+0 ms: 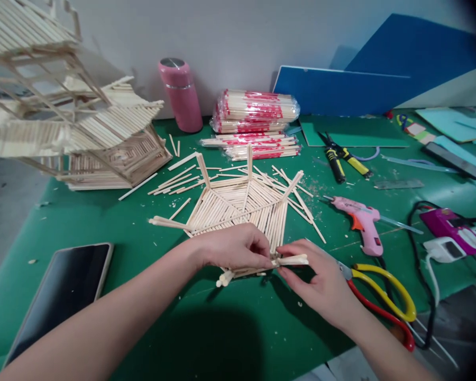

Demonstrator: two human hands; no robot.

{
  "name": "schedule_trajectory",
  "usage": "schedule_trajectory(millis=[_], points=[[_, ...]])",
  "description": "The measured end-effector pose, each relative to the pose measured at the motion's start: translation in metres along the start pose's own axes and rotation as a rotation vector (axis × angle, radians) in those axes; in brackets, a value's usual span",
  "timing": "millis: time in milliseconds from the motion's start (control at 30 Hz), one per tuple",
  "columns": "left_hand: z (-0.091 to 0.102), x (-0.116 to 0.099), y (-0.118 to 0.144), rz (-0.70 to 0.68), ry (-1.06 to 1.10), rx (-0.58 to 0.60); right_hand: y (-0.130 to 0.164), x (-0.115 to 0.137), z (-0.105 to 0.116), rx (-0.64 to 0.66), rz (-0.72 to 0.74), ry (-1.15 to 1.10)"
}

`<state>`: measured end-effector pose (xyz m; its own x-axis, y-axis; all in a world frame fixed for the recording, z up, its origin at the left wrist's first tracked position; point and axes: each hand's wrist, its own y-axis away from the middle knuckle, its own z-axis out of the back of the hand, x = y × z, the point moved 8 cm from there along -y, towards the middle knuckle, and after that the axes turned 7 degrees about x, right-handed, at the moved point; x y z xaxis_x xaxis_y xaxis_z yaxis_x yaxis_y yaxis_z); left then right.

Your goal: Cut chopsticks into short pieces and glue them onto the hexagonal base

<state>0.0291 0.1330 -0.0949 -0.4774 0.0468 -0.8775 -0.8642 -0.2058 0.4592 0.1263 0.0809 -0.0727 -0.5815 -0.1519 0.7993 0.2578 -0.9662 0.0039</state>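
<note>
A six-sided base of pale wooden sticks (238, 203) lies on the green tabletop, with short stick posts rising or leaning outward at its corners. My left hand (234, 246) reaches over its near side, thumb and fingers pinched on a thin wooden stick at the near edge. At the near right corner, the thumb and fingertips of my right hand (317, 278) close around the foot of a corner post (295, 260), which points right. The exact contact is partly hidden by my fingers. Another post (225, 278) juts toward me at the near left corner.
A larger stick building (115, 127) stands left, behind a phone (63, 291). Loose sticks, wrapped stick bundles (257, 108) and a pink flask (181, 98) lie beyond. Right are a pink glue gun (360, 219), scissors (388, 288), pliers (337, 159) and a purple power strip (456, 230) with cables.
</note>
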Motion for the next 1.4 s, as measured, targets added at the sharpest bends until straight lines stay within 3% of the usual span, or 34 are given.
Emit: schedule_trajectory(millis=[200,400,633,833,1400], points=[[-0.001,-0.002,0.001,-0.005,0.013,0.025,0.003,-0.003,0.001,0.101,-0.094,-0.008],[-0.001,-0.003,0.002,-0.043,0.013,0.037,-0.008,0.005,0.013,0.215,-0.06,-0.211],[0.001,-0.004,0.003,-0.064,-0.023,0.038,-0.043,0.006,-0.004,0.627,-0.069,-0.294],[0.001,-0.002,0.003,-0.055,-0.079,0.012,-0.054,0.009,-0.015,0.838,-0.026,-0.259],[0.001,-0.003,0.002,-0.077,-0.131,-0.003,-0.054,0.004,-0.019,0.956,-0.069,-0.166]])
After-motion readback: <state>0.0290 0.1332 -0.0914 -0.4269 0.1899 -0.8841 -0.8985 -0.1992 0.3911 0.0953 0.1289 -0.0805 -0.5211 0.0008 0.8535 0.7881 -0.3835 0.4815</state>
